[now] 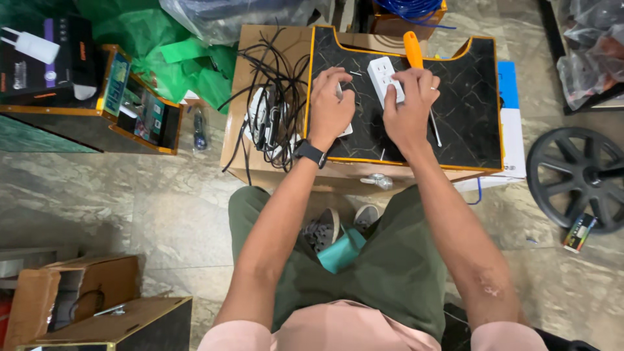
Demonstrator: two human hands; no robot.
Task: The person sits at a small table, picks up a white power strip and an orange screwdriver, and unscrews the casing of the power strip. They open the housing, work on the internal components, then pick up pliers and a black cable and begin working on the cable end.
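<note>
1. Right hand, centre-top of frame: fingers curled, pinching the lower end of a white socket block; block sticks out up-left past the fingertips, sockets facing up
2. Orange-handled screwdriver runs under/behind the right hand; handle pokes out above the knuckles, thin shaft shows again lower right of the hand. Can't tell if the hand grips it
3. Left hand, just left of the right one, fingers bent down & pressed on a small white part, mostly hidden, only an edge shows at the palm's lower right. Black watch on the wrist
4. Both hands rest over a black marble-look tray w/ orange rim; tray sits on a cardboard box
5. Left of the tray: tangle of black cables w/ white power strips, on the same box
6. Farther out: green plastic sheeting upper left, black wheel at right edge, open cartons lower left, marble floor all round
</note>
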